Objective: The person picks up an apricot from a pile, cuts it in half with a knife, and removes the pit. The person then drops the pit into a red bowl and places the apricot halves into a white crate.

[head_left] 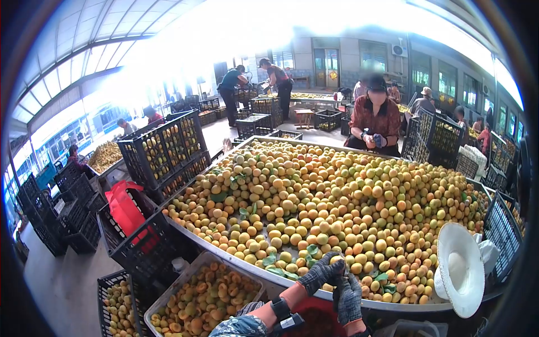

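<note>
Both my hands wear dark grey knit gloves and meet at the near edge of a large metal-rimmed table [241,265] heaped with yellow-orange fruit [314,191]. My left hand [321,272] is closed around a yellow fruit [336,260], part of which shows at its fingertips. Touching it from the right, my right hand [348,296] has its fingers pressed together; what they hold, if anything, is hidden. Below my hands is a red container [314,308], partly covered by my arms. Green leaves [310,254] lie among the fruit just beyond my left hand.
A tub of split fruit [202,300] stands lower left, beside black crates [140,241] with a red bag [124,208]. A white hat [461,269] lies on the table's right edge. Across the table is a co-worker [377,121]; stacked crates [165,147] stand left.
</note>
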`<state>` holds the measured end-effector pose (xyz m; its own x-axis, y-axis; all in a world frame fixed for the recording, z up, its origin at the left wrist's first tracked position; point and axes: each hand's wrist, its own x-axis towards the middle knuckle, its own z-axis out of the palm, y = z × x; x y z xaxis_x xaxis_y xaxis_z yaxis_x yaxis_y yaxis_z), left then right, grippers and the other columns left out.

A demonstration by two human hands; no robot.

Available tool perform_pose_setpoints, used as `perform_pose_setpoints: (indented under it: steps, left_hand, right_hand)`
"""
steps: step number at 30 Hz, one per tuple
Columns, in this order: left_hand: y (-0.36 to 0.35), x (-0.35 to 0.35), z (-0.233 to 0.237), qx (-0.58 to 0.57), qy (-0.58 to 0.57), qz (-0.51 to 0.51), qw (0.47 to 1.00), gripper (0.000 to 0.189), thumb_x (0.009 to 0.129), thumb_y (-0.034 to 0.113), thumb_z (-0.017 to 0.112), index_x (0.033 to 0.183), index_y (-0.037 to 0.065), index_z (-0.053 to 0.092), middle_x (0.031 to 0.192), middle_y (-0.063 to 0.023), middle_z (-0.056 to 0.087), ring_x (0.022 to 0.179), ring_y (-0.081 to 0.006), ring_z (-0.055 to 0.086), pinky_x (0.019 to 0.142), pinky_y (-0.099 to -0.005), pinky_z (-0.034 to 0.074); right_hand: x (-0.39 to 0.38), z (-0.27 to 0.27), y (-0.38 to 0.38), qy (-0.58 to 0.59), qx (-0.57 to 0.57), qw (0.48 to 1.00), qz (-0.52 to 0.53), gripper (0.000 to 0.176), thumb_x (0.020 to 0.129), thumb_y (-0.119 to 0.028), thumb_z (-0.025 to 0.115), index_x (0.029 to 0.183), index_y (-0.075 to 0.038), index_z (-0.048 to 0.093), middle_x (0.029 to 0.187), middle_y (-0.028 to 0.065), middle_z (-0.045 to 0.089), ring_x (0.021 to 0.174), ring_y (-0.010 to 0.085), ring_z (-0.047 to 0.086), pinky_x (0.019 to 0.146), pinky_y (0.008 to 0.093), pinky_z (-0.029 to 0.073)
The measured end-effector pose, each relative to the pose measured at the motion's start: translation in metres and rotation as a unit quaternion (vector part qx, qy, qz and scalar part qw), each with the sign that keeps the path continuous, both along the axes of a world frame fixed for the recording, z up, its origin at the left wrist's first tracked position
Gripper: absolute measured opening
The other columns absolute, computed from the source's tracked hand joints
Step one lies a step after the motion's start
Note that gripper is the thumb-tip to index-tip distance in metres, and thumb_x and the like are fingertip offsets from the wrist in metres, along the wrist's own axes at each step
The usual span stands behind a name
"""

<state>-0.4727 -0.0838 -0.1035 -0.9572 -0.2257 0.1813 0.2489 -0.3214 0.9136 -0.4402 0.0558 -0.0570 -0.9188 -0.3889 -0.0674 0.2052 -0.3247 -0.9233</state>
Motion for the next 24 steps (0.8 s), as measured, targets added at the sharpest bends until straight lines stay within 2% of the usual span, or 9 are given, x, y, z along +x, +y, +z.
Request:
perform_pose_setpoints:
  steps: [4, 6, 8, 13, 16, 18, 20, 22, 24]
  left_hand:
    - [-0.009, 0.006, 0.01, 0.021, -0.047, 0.04, 0.998, 0.047, 0.086, 0.041, 0.062, 0.117, 0.007, 0.051, 0.097, -0.0052, 0.059, 0.084, -0.0117, 0.056, 0.073, -0.0263, 0.051]
    - [0.001, -0.006, -0.017, -0.063, -0.002, 0.046, 0.997, 0.049, 0.087, 0.045, 0.059, 0.118, 0.008, 0.049, 0.101, -0.0045, 0.057, 0.084, -0.0121, 0.057, 0.067, -0.0262, 0.051]
    - [0.007, 0.001, -0.009, -0.028, -0.04, -0.003, 0.999, 0.05, 0.087, 0.045, 0.059, 0.118, 0.008, 0.048, 0.101, -0.0037, 0.057, 0.085, -0.0119, 0.057, 0.068, -0.0257, 0.05]
    - [-0.003, 0.012, 0.019, -0.033, -0.064, -0.016, 0.997, 0.046, 0.079, 0.033, 0.073, 0.112, 0.006, 0.056, 0.095, -0.0035, 0.062, 0.084, -0.0117, 0.058, 0.073, -0.0269, 0.051]
    - [-0.001, 0.021, 0.028, 0.047, -0.025, 0.014, 0.998, 0.047, 0.082, 0.031, 0.07, 0.118, 0.005, 0.053, 0.1, -0.0032, 0.059, 0.086, -0.0132, 0.058, 0.071, -0.0271, 0.053]
    - [-0.003, 0.026, 0.031, 0.072, -0.025, 0.015, 0.997, 0.045, 0.084, 0.029, 0.068, 0.119, 0.005, 0.052, 0.105, -0.0038, 0.057, 0.09, -0.0134, 0.057, 0.074, -0.0265, 0.052]
    - [0.004, 0.023, 0.026, -0.002, 0.009, 0.047, 0.999, 0.043, 0.09, 0.034, 0.057, 0.122, 0.005, 0.05, 0.103, -0.005, 0.058, 0.094, -0.0141, 0.057, 0.077, -0.0284, 0.051]
    - [0.01, 0.033, 0.037, 0.065, -0.024, -0.024, 0.997, 0.041, 0.092, 0.035, 0.053, 0.12, 0.005, 0.051, 0.105, -0.0051, 0.057, 0.094, -0.0135, 0.056, 0.078, -0.0278, 0.05]
    - [0.011, 0.031, 0.036, 0.015, -0.019, -0.03, 0.999, 0.035, 0.096, 0.032, 0.046, 0.116, 0.004, 0.053, 0.102, -0.0038, 0.056, 0.093, -0.0108, 0.054, 0.081, -0.0261, 0.046]
  right_hand:
    - [-0.001, -0.017, -0.006, 0.014, 0.024, 1.0, -0.011, 0.011, 0.093, -0.014, 0.052, 0.092, -0.006, 0.059, 0.069, -0.0052, 0.051, 0.056, 0.002, 0.041, 0.046, 0.017, 0.033]
    - [0.0, 0.0, -0.004, -0.003, -0.021, 1.0, 0.023, 0.011, 0.093, -0.01, 0.049, 0.095, -0.003, 0.057, 0.078, -0.0012, 0.056, 0.064, 0.0043, 0.047, 0.054, 0.0182, 0.039]
    - [-0.013, -0.012, -0.006, 0.023, -0.08, 0.996, 0.025, 0.012, 0.093, -0.007, 0.046, 0.098, -0.002, 0.056, 0.085, 0.0005, 0.058, 0.071, 0.0053, 0.05, 0.061, 0.0183, 0.042]
    - [-0.002, -0.003, 0.0, 0.054, -0.013, 0.998, 0.006, 0.015, 0.093, -0.012, 0.05, 0.103, -0.004, 0.058, 0.083, -0.0007, 0.057, 0.072, 0.0062, 0.051, 0.061, 0.0186, 0.042]
    - [-0.003, -0.004, 0.004, -0.006, -0.009, 0.999, 0.036, 0.014, 0.094, -0.016, 0.051, 0.1, -0.007, 0.059, 0.074, -0.0059, 0.053, 0.056, 0.0019, 0.044, 0.048, 0.0165, 0.035]
    - [-0.015, -0.035, 0.005, 0.134, 0.061, 0.989, 0.019, 0.014, 0.093, -0.017, 0.051, 0.1, -0.008, 0.059, 0.071, -0.0076, 0.052, 0.051, 0.0002, 0.04, 0.044, 0.0159, 0.031]
    - [0.003, 0.004, 0.004, 0.008, 0.046, 0.998, 0.029, 0.014, 0.093, -0.017, 0.051, 0.1, -0.008, 0.059, 0.071, -0.0074, 0.052, 0.052, 0.0006, 0.04, 0.044, 0.0162, 0.031]
    - [-0.003, -0.006, 0.004, 0.057, 0.061, 0.996, 0.026, 0.016, 0.094, -0.016, 0.051, 0.104, -0.005, 0.058, 0.073, -0.0069, 0.054, 0.054, -0.0004, 0.041, 0.045, 0.0157, 0.032]
    - [-0.011, -0.019, 0.005, 0.092, 0.062, 0.994, 0.009, 0.02, 0.094, -0.014, 0.051, 0.11, -0.003, 0.057, 0.078, -0.005, 0.057, 0.058, 0.0005, 0.044, 0.048, 0.0163, 0.037]
